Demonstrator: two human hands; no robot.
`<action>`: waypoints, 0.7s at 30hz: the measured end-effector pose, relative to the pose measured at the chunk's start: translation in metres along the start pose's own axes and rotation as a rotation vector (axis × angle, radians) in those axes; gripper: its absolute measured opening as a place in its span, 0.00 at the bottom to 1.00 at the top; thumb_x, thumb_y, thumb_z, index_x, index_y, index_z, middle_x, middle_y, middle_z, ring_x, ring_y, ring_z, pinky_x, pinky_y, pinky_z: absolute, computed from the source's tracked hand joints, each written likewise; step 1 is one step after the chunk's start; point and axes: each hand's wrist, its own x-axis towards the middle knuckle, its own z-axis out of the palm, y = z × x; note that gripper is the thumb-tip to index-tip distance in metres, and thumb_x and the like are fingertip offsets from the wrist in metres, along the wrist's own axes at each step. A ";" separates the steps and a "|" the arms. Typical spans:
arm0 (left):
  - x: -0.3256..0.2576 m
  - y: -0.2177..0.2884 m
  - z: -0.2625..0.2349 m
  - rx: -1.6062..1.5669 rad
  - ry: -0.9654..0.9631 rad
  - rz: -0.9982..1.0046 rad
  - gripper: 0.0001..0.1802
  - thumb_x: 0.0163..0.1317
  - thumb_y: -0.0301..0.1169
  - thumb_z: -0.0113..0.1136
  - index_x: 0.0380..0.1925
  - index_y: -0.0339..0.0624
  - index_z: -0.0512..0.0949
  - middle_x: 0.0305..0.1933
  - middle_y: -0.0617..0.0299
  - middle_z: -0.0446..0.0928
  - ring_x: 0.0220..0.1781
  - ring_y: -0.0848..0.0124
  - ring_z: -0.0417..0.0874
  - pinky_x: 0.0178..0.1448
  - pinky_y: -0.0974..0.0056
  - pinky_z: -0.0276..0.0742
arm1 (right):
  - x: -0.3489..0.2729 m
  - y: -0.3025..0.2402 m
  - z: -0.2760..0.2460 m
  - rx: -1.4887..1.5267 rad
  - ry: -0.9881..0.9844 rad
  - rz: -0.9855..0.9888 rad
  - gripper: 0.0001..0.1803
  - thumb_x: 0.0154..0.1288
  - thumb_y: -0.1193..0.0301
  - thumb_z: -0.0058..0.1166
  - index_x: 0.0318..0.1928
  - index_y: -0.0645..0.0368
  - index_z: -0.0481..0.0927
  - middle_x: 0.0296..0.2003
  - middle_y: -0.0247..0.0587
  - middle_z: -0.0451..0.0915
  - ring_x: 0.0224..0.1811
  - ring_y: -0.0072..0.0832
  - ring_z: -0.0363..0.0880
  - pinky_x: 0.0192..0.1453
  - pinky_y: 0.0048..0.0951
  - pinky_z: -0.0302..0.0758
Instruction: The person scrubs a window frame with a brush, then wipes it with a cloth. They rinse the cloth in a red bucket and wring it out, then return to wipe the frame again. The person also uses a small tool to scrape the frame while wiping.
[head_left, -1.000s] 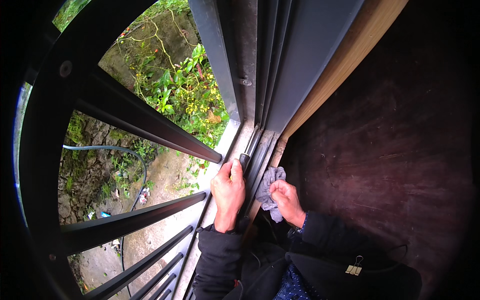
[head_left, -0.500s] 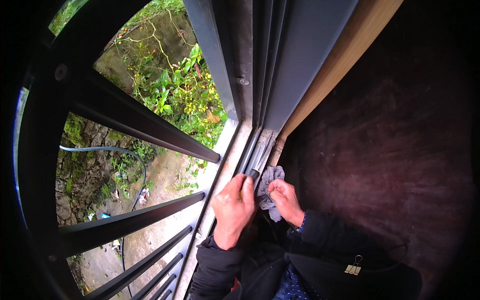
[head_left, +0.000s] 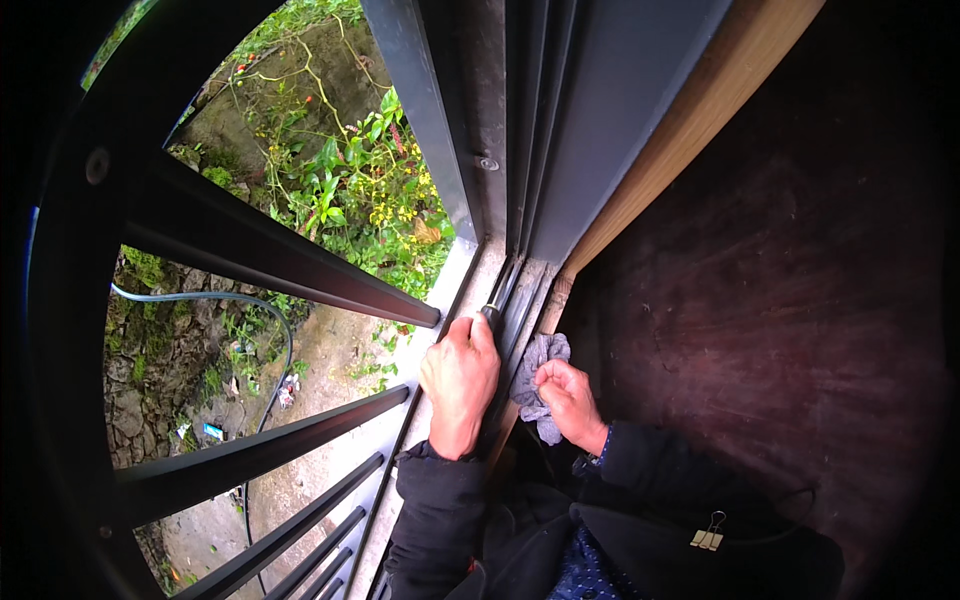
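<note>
My left hand [head_left: 460,378] is closed around a black-handled tool [head_left: 491,313] with a pale band near its end. The tool's front end points away from me into the window track [head_left: 520,300], and its tip is too small to make out. Just right of the track, my right hand [head_left: 568,392] is closed on a crumpled grey cloth [head_left: 541,362]. Part of the cloth hangs below my fingers, beside the sill's inner edge.
Black metal bars [head_left: 300,262] run along the left, with plants [head_left: 385,190] and a hose [head_left: 285,335] outside. A dark window frame [head_left: 600,120] rises ahead, edged by a wooden strip [head_left: 690,130]. A dark reddish-brown surface [head_left: 760,300] spreads to the right.
My left hand has moved slightly left and away from me, taking the tool from the track's right side to its left groove. My right hand and the cloth have barely shifted.
</note>
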 end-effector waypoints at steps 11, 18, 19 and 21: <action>0.001 -0.011 0.012 -0.289 0.052 -0.010 0.19 0.75 0.45 0.57 0.41 0.42 0.88 0.27 0.39 0.83 0.34 0.39 0.87 0.39 0.42 0.80 | 0.001 0.000 -0.001 -0.013 -0.008 -0.016 0.04 0.69 0.81 0.50 0.38 0.61 0.78 0.28 0.20 0.71 0.29 0.08 0.62 0.31 0.19 0.59; -0.005 -0.021 0.008 -0.436 -0.009 -0.064 0.19 0.77 0.42 0.57 0.42 0.36 0.86 0.24 0.44 0.82 0.26 0.49 0.85 0.35 0.50 0.78 | 0.001 0.001 0.000 0.004 -0.003 -0.010 0.04 0.68 0.81 0.50 0.38 0.61 0.78 0.28 0.20 0.71 0.29 0.08 0.63 0.32 0.19 0.60; -0.008 -0.021 0.005 -0.461 0.015 -0.051 0.19 0.77 0.42 0.58 0.42 0.35 0.86 0.23 0.45 0.81 0.25 0.52 0.84 0.34 0.52 0.78 | 0.001 0.001 0.000 0.002 -0.006 -0.005 0.04 0.68 0.81 0.50 0.38 0.61 0.78 0.28 0.20 0.71 0.29 0.08 0.63 0.32 0.18 0.60; -0.016 -0.021 -0.001 -0.492 0.049 -0.031 0.17 0.77 0.40 0.59 0.42 0.35 0.86 0.21 0.47 0.79 0.23 0.59 0.82 0.33 0.54 0.77 | 0.001 0.001 0.000 -0.001 -0.006 0.000 0.04 0.68 0.81 0.50 0.38 0.62 0.78 0.29 0.20 0.71 0.29 0.08 0.63 0.32 0.18 0.60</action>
